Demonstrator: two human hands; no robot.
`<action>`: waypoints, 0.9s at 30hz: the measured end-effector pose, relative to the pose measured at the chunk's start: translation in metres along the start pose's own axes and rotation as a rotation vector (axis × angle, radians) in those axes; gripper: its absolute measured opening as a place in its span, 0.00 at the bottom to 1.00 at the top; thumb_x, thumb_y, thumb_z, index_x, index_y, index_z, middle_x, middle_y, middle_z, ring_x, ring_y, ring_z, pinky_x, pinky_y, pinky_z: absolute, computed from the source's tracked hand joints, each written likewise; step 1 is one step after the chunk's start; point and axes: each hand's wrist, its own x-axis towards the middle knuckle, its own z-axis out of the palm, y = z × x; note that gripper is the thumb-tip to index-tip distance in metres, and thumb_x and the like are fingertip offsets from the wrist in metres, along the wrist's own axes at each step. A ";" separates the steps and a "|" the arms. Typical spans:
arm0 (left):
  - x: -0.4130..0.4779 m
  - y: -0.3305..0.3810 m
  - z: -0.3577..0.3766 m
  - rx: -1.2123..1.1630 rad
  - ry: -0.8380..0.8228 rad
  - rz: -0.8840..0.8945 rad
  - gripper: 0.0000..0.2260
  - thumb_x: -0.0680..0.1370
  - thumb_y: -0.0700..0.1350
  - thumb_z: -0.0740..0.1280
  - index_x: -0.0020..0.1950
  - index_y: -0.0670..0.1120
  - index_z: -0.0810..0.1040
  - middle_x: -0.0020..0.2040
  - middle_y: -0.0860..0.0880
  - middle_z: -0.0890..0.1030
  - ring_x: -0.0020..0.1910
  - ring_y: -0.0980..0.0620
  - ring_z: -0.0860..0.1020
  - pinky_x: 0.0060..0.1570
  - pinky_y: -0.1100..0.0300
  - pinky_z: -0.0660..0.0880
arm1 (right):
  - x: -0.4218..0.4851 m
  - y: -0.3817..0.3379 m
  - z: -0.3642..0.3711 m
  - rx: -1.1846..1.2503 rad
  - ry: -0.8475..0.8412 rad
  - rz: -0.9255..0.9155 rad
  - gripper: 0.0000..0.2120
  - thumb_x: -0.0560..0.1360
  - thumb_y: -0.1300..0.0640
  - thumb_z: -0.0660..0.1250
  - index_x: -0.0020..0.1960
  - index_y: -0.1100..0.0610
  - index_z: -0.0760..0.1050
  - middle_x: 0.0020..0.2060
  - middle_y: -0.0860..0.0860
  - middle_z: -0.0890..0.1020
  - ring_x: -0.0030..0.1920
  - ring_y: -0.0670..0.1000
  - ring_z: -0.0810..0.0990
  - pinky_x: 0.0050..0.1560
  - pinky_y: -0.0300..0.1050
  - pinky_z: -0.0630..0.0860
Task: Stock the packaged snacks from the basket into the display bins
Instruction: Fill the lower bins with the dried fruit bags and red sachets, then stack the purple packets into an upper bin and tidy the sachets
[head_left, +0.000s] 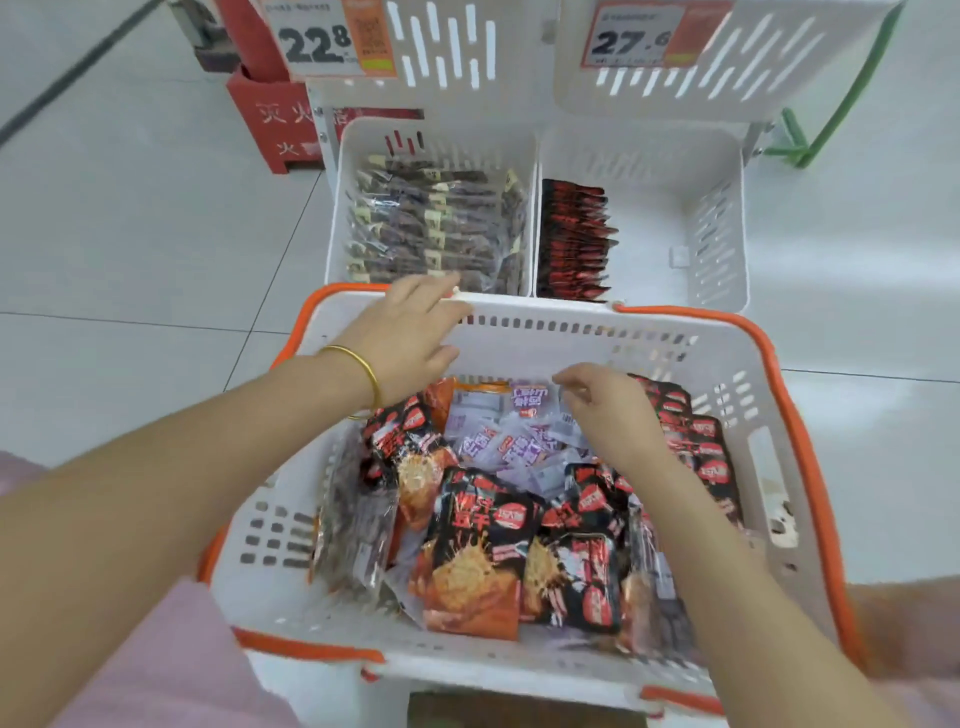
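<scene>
A white basket (545, 330) with orange trim fills the lower middle of the view, and everything else is placed from it. The left hand (410, 332) lies on the basket's far rim with its fingers fairly straight and close together, reaching over the edge, and its thumb held apart on the inner side. A gold bangle (358, 364) sits on that wrist. The right hand (613, 410) is inside the basket near the far wall. Its fingers are bent down over a heap of purple-and-white packets (519, 441), and I cannot tell whether they pinch one or only hover at its edge.

Nearer the person than that heap lie the black-and-orange snack packs (478, 545), tumbled at odd angles. Against the basket's left wall stand clear packs with dark contents (353, 519) (blurred, so no label can be read). Along its right wall runs a row of black-and-red packs (701, 447).

Just beyond the basket's far rim are two white display bins side by side. The left bin (441, 137) is nearly full of brown sticks in clear wrappers (431, 223). The right bin (649, 171) holds one upright row of black-and-red sachets (571, 239) pressed against its left wall.

Higher, beyond those, hang two more white bins with price tags reading 22.8 (322, 41) and 27.6 (634, 39). Left of the bins a red box (270, 124) stands on the tiled floor (130, 234).
</scene>
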 end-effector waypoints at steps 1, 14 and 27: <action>-0.009 0.003 -0.002 0.007 -0.007 0.001 0.22 0.79 0.47 0.60 0.73 0.46 0.63 0.77 0.45 0.55 0.74 0.44 0.53 0.72 0.49 0.54 | -0.003 0.003 0.006 -0.039 -0.066 0.015 0.14 0.78 0.61 0.61 0.62 0.58 0.76 0.60 0.55 0.79 0.59 0.56 0.77 0.59 0.50 0.73; -0.038 0.031 -0.002 -0.063 -0.184 -0.178 0.22 0.80 0.49 0.59 0.74 0.50 0.60 0.77 0.47 0.46 0.75 0.47 0.46 0.71 0.50 0.55 | 0.011 -0.001 0.063 -0.155 -0.165 0.172 0.14 0.70 0.48 0.74 0.49 0.55 0.77 0.59 0.55 0.69 0.55 0.55 0.75 0.54 0.51 0.74; -0.022 0.046 0.006 -0.132 -0.224 -0.161 0.22 0.80 0.48 0.60 0.74 0.51 0.60 0.77 0.48 0.44 0.75 0.47 0.45 0.71 0.51 0.55 | 0.023 -0.010 0.062 0.314 -0.051 0.418 0.16 0.71 0.65 0.73 0.57 0.61 0.76 0.56 0.56 0.79 0.51 0.54 0.78 0.47 0.43 0.75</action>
